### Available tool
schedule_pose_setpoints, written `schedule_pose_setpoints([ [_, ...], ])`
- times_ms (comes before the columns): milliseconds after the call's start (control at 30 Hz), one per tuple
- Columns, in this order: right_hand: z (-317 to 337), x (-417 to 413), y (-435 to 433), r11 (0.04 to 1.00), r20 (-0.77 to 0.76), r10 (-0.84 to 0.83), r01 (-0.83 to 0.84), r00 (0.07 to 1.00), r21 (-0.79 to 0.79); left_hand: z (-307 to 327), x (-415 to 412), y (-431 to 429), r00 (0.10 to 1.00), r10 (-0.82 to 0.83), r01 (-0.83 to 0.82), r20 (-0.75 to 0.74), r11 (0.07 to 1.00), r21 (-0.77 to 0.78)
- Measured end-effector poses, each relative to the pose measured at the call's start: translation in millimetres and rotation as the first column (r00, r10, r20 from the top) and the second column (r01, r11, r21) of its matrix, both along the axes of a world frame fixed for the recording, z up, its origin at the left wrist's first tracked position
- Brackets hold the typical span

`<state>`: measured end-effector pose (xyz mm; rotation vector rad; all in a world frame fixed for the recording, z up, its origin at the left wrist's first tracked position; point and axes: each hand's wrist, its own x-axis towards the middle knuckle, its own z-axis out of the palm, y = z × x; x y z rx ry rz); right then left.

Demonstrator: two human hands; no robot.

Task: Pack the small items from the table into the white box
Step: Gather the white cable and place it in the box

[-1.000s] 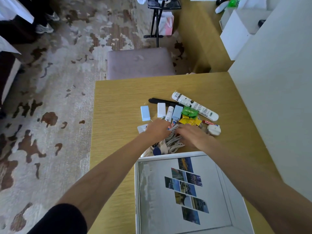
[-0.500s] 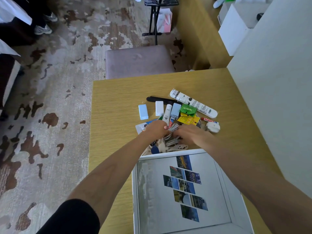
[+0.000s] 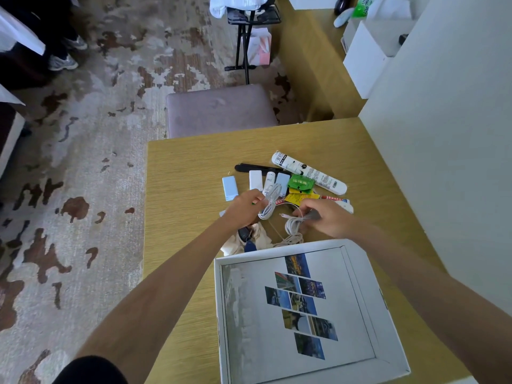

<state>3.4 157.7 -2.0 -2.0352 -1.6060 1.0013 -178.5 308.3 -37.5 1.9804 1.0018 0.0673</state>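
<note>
The open white box (image 3: 360, 275) with photo tiles printed on its floor sits at the near edge of the wooden table (image 3: 182, 173). Beyond it lies a pile of small items: a long white tube (image 3: 310, 173), a green packet (image 3: 300, 182), a yellow packet (image 3: 299, 197), a pale blue case (image 3: 230, 187), white cases and a black stick (image 3: 249, 168). My left hand (image 3: 243, 207) pinches a coiled white cable (image 3: 270, 202) lifted above the pile. My right hand (image 3: 329, 217) grips another bundle of white cable (image 3: 293, 225) just above the table.
A cream pouch with a dark blue tag (image 3: 249, 241) lies against the box's far rim. A padded stool (image 3: 219, 109) stands past the table's far edge. A white wall (image 3: 443, 134) borders the table on the right. A black stand (image 3: 246, 37) is further back.
Both hands have lifted off the pile and drawn apart, each now holding a separate coil of white cable that had lain tangled under them.
</note>
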Motion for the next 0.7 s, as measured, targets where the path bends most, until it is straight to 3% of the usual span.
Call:
schedule_pose_setpoints([
  [133,31.3,-11.5,-11.5,0.983,-0.152,-0.16,0.171,0.975,0.065,6.9,-4.3,-8.6,0.978,0.121,-0.107,0.171,0.99,-0.09],
  [300,65.3,-33.1,-31.4,0.953,-0.119,-0.177,0.2,0.977,0.228,34.0,-16.0,-31.7,0.879,0.277,-0.157,0.389,0.937,-0.312],
  [433,72.5,-43.9,-47.6,0.918,-0.045,-0.078,0.09,0.996,0.386,60.7,-34.2,-51.4,0.817,0.398,-0.248,0.417,0.896,-0.369],
  [700,59.1,-50.9,-82.5,0.925,-0.092,0.113,-0.071,0.989,0.373,100.0,-65.5,-95.8,0.717,0.6,-0.404,0.354,0.772,-0.491],
])
